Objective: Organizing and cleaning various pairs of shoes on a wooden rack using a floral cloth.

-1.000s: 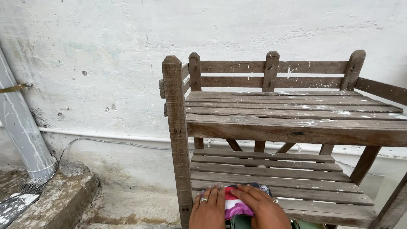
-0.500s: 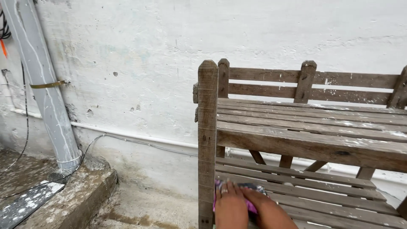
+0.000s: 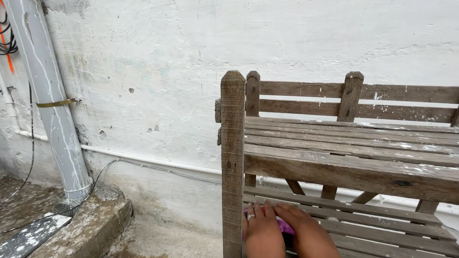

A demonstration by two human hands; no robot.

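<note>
Both hands press down together on a pink object (image 3: 285, 226) that lies on the lower slatted shelf (image 3: 382, 229) of a weathered wooden rack (image 3: 233, 157). The left hand (image 3: 260, 229), with a ring on one finger, lies flat with fingers stretched forward over the object's near side; the right hand (image 3: 306, 231) covers its other side, fingers pointing inward and touching the left ones. Whether either hand actually clasps the object or only rests on it cannot be told, since the palms hide most of it and the bottom edge of the view cuts off the wrists. Only a small strip of pink shows between and just beyond the fingers, with something dark beneath it, so its shape and kind stay unclear.

Directly above the hands runs the rack's upper shelf (image 3: 354, 148), whose thick front board overhangs the spot where they work. Just left of the left hand stands the rack's front corner post, very close to the knuckles. Behind the rack rises a rough white-painted wall (image 3: 191, 57), with a thin white pipe (image 3: 143, 158) and a cable running along it low down. Well away to the left a grey drainpipe (image 3: 48, 105), held by a metal strap, comes down onto a raised concrete ledge (image 3: 86, 224).
</note>
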